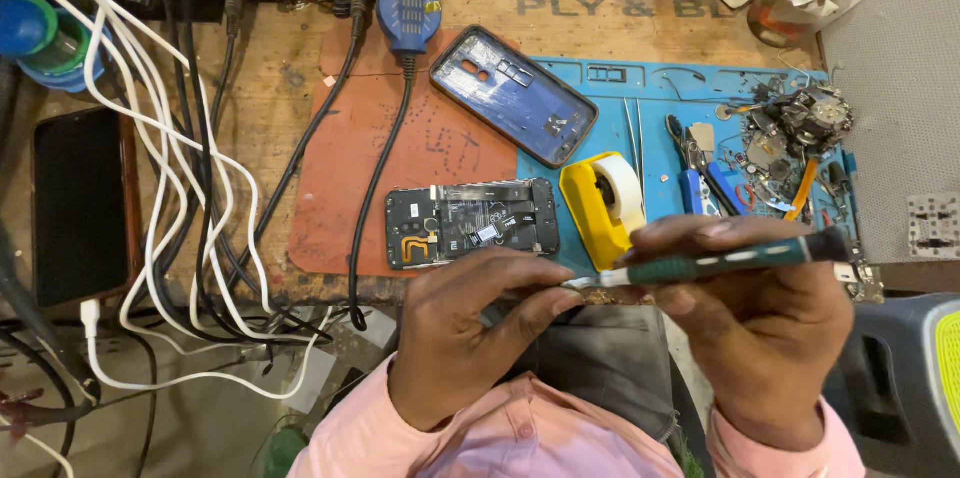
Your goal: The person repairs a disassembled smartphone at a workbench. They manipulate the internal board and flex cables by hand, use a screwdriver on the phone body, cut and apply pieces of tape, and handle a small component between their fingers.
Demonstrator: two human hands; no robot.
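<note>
Workbench (270, 88) edge crowded; both hands (470, 328) (760, 328) grip screwdriver (720, 260).

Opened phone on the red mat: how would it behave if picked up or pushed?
The opened phone lies flat with its back off, so it probably slides rather than tips. Its bare board and thin orange flex look fragile, so edges are the safer grip. The slim slab is likely stiff and light.

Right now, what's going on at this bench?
A person holds a green-handled screwdriver in the right hand, while the left hand pinches its metal tip. On the bench just beyond the hands lies an opened phone with its insides showing. Its blue back cover rests further back, and a yellow tape dispenser sits beside the phone.
</note>
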